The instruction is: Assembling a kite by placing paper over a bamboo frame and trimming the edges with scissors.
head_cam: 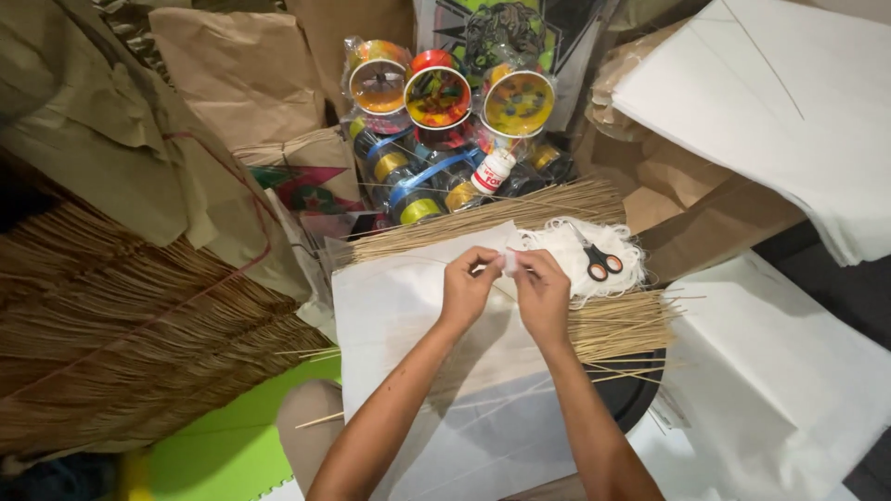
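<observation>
- Two hands met over the middle of the view: my left hand (467,285) and my right hand (541,289) pinched a small white scrap (510,262) between their fingertips, both grips clenched on it; whether it was paper or tape I could not tell.
- That scrap sat just above the white paper sheet (408,325) spread on the surface in front of me, and a thin stick seemed to run under the hands across the sheet, though it was too faint to be sure.
- To do this well, I judged, the fingertips should stay close together, pull the piece evenly, and keep it low over the sheet so it would not curl or stick to itself.
- Just right of the hands lay a bundle of thin sticks (617,325), and another bundle fanned out beyond them.
- Black-and-orange scissors (599,260) rested on a tangle of white thread (566,237), near my right hand.
- Farther off stood a small glue bottle (492,172) among colourful string spools (436,97).
- Brown paper (241,70) was heaped at the left, and more white sheets (789,102) were stacked at the right.
</observation>
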